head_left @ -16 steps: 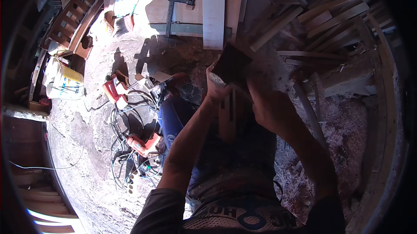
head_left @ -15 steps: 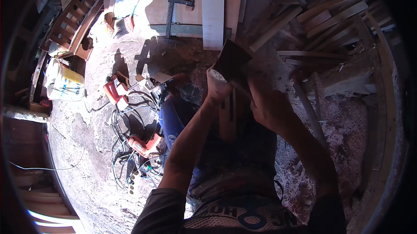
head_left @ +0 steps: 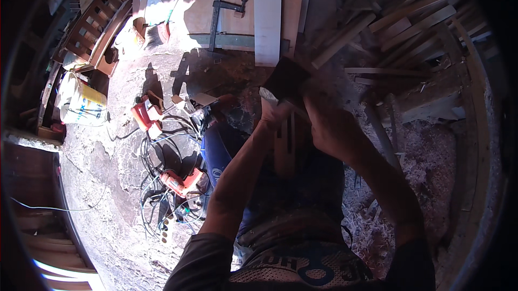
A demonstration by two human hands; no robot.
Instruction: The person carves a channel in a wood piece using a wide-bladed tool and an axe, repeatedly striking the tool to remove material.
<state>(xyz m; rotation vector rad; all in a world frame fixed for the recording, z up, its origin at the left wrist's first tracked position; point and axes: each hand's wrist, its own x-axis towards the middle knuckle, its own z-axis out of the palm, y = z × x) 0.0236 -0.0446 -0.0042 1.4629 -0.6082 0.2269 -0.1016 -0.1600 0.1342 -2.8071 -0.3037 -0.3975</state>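
A dark, roughly square sheet (head_left: 286, 79), which looks like sandpaper, sits in front of me above my lap. My right hand (head_left: 326, 123) is closed on its near right side; the fingertips are in shadow. Just left of it, my left hand (head_left: 272, 114) is wrapped round a pale piece (head_left: 268, 95) whose end shows beside the sheet's lower left edge. Sheet and pale piece appear to touch. Below both hands, a slotted wooden piece (head_left: 284, 148) stands between my legs; whether it joins the pale piece is hidden.
Ahead lie boards (head_left: 267, 15) and a bar clamp (head_left: 232, 6). Scrap wood (head_left: 410, 26) is heaped at the far right, shavings (head_left: 421, 167) below it. On the left are a red drill (head_left: 181, 182), tangled cables (head_left: 148, 196), another red power tool (head_left: 144, 115) and a white bucket (head_left: 83, 102).
The dark sheet has moved slightly nearer to me, and my right hand has shifted a little with it. The whole view has drifted slightly. Both hands keep their holds.
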